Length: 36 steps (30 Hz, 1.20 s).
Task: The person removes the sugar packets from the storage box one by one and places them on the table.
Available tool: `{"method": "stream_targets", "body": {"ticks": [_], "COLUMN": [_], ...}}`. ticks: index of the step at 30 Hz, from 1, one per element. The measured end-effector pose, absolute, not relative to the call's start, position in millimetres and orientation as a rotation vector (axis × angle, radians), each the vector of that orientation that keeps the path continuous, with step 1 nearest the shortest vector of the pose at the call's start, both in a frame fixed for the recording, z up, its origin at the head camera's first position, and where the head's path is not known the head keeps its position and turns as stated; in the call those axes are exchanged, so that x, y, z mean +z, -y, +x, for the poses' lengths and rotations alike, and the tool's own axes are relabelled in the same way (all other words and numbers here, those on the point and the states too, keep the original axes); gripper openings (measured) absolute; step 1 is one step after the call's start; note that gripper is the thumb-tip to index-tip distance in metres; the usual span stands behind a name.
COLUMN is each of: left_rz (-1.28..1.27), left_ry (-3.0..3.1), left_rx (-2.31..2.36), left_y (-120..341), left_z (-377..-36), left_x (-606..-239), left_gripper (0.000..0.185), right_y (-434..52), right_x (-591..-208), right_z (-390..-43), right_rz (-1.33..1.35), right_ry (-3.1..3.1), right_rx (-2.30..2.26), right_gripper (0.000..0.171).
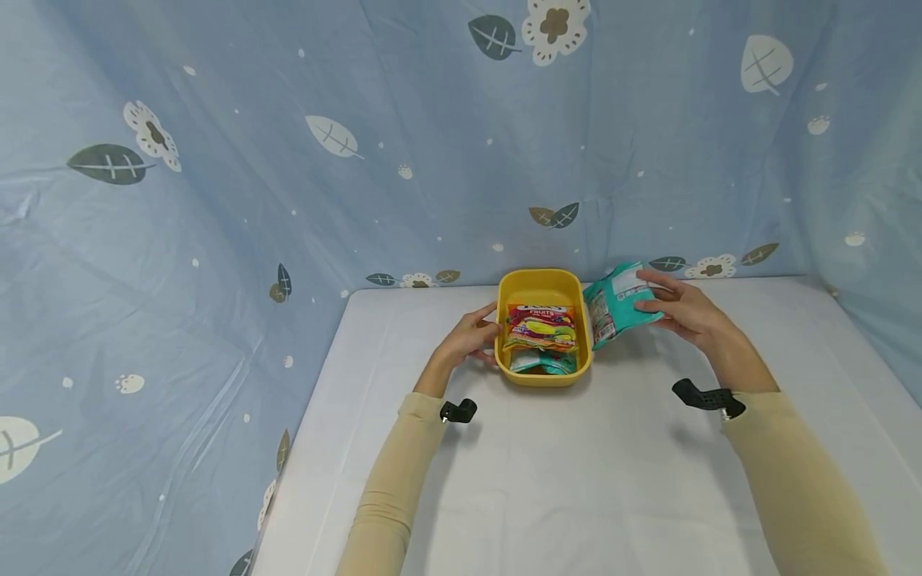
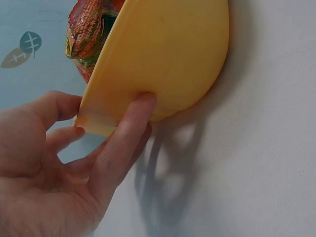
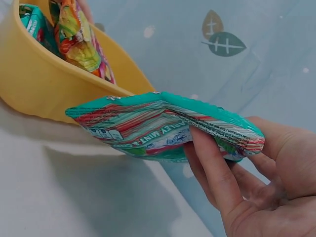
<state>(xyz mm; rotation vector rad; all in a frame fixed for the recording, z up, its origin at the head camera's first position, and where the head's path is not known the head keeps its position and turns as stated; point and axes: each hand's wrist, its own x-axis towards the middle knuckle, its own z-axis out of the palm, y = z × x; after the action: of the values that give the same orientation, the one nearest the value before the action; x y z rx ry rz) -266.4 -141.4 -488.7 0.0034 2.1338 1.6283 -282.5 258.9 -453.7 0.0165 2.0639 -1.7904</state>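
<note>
Teal pack [image 1: 614, 308], tilted, is pinched by the right hand [image 1: 687, 310] just beside the box [image 1: 543, 381], near the table's [image 1: 547, 480] far edge. The left hand [image 1: 467, 338] grips the box's left side; a Fruits pack [image 1: 540, 330] lies inside.

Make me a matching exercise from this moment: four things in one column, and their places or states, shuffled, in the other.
Column one
1. Yellow rounded plastic tub
2. Red-and-orange plastic packet marked FRUITS
3. Bare left hand
4. Bare right hand

Column two
A. Touches the tub's outer side
B. Lies inside the tub
C. Grips a teal plastic packet outside the tub
D. Contains packets

Pairs: 1-D, 2-B, 3-A, 4-C
</note>
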Motion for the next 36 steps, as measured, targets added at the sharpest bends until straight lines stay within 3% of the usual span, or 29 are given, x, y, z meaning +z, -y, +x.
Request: {"method": "stream_targets", "body": {"ticks": [36], "left_rz": [0.015], "left_ry": [-2.140], "left_rx": [1.636], "left_y": [140.6], "left_z": [-266.3], "left_x": [-491.5], "left_gripper": [0.063], "right_y": [-263.0], "right_x": [-475.1], "right_z": [-279.2], "right_rz": [0.065], "right_ry": [-2.127], "right_rx": [-1.703], "right_gripper": [0.079]}}
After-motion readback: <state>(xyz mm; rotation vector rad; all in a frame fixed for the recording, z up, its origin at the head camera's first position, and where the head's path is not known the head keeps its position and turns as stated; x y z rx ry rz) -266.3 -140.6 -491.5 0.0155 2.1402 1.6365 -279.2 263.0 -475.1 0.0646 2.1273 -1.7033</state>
